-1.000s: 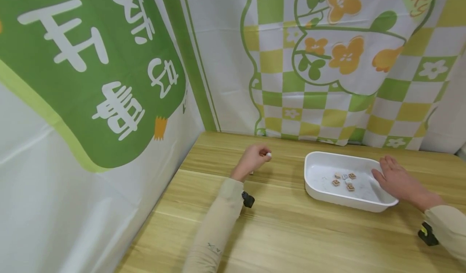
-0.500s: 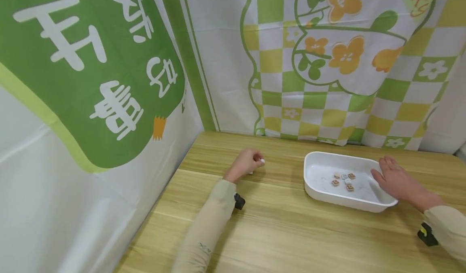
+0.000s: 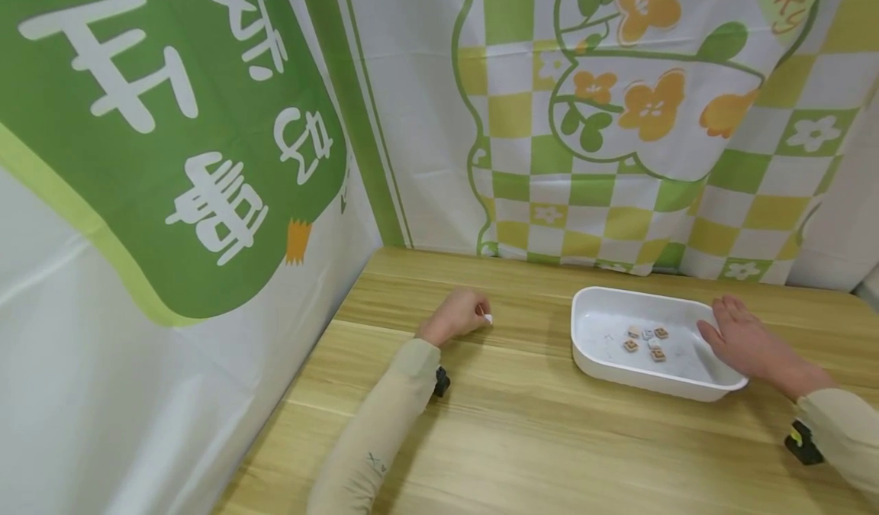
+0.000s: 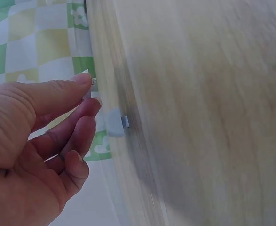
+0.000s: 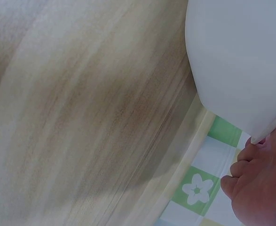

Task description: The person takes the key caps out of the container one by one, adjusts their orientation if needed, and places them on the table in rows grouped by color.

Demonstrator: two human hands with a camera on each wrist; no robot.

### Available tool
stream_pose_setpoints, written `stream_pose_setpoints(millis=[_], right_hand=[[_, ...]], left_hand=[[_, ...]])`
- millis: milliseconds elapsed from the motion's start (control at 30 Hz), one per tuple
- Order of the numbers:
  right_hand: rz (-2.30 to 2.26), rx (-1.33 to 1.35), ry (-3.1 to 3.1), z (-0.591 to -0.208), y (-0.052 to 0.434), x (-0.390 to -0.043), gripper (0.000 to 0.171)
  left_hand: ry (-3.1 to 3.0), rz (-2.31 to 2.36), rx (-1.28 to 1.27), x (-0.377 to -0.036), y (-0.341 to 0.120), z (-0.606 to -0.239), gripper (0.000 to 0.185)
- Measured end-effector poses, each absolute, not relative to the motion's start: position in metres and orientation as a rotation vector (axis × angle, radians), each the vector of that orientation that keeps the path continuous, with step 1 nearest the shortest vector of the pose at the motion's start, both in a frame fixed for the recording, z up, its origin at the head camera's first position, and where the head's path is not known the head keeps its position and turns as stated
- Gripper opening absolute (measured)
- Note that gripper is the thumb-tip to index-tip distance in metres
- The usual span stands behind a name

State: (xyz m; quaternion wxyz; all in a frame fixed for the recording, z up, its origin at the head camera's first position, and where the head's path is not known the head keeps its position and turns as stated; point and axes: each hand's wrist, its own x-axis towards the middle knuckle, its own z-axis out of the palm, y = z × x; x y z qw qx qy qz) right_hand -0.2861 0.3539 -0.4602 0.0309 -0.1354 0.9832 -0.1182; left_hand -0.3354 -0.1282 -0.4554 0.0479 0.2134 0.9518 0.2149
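Observation:
My left hand (image 3: 455, 318) pinches a small white piece (image 3: 488, 319) between thumb and fingertips, low over the left side of the table. In the left wrist view, the piece (image 4: 93, 84) peeks out past the thumb tip. Beyond those fingertips, another small white piece (image 4: 115, 123) sits on the wood; in the head view the hand hides it. My right hand (image 3: 748, 343) rests on the right end of a white tray (image 3: 639, 378), its fingers extended along the rim. Inside the tray lie several small square tiles (image 3: 658, 355), some brown-patterned, some white.
The wooden table (image 3: 515, 439) meets a checked, flower-printed curtain (image 3: 511, 172) at its back edge. To the left hangs a white and green cloth (image 3: 226, 286) with large white characters. Each wrist carries a small black camera (image 3: 442, 381).
My left hand has moved left and slightly nearer, carrying the small white piece lower. A white piece on the table near it has passed out of sight behind the hand. The right hand stays put.

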Motion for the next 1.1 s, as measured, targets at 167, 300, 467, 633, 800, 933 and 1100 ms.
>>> stream_pose_setpoints(millis=[167, 300, 467, 633, 800, 933, 1100], right_hand=[[-0.353, -0.418, 3.035, -0.462, 0.354, -0.286, 0.078], [-0.359, -0.425, 3.033, -0.463, 0.354, -0.286, 0.078], [-0.384, -0.440, 3.038, -0.462, 0.354, -0.286, 0.076], [-0.350, -0.469, 3.057, -0.463, 0.354, -0.286, 0.073], [-0.312, -0.497, 3.072, -0.465, 0.355, -0.286, 0.072], [-0.305, -0.506, 3.077, -0.466, 0.356, -0.287, 0.071], [-0.285, -0.505, 3.100, -0.466, 0.357, -0.287, 0.070]], left_hand=[[2.892, 0.593, 0.625, -0.334, -0.128, -0.457, 0.010], [2.893, 0.525, 0.576, -0.333, -0.128, -0.459, 0.007], [2.891, 0.504, 0.550, -0.332, -0.128, -0.460, 0.007], [2.882, 0.511, 0.540, -0.331, -0.128, -0.459, 0.010], [2.860, 0.516, 0.530, -0.330, -0.129, -0.455, 0.022], [2.844, 0.606, 0.540, -0.330, -0.130, -0.450, 0.030], [2.875, 0.703, 0.625, -0.332, -0.126, -0.442, 0.032]])
